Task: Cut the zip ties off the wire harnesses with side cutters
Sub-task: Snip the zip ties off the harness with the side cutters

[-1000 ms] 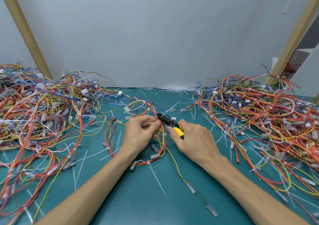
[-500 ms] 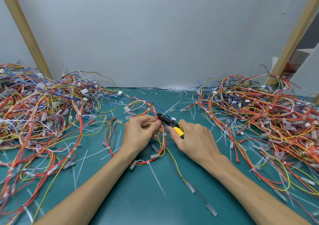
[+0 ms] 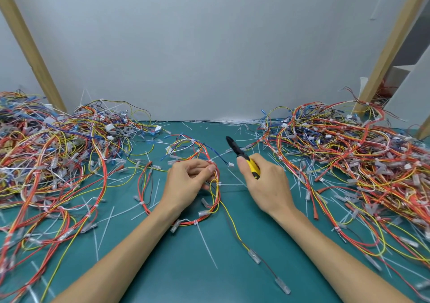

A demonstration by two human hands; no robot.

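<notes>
- Table (image 3: 186,267): we log a flat teal mat surface, matte, strewn with thin white cut tie strips; the near centre strip between our forearms is the clearest room.
- Wire harness (image 3: 215,200): a loop of thin red, orange and yellow insulated wires at table centre, bound by small white zip ties (image 3: 218,183), with clear plastic connector sleeves at its ends.
- Left hand (image 3: 188,184): fingers closed, pinching the harness bundle at its upper right bend.
- Right hand (image 3: 267,186): wrapped tight on the side cutters (image 3: 243,157), yellow-and-black grips, dark pointed nose aimed up and left, clear of the harness.
- Left wire heap (image 3: 53,158): dense tangled mound of multicoloured leads, running off the left edge.
- Right wire heap (image 3: 349,153): similar mound, crowding the right edge.
- Wall (image 3: 209,46): plain grey panel at the far table edge, flanked by slanted wooden posts (image 3: 30,46).
</notes>
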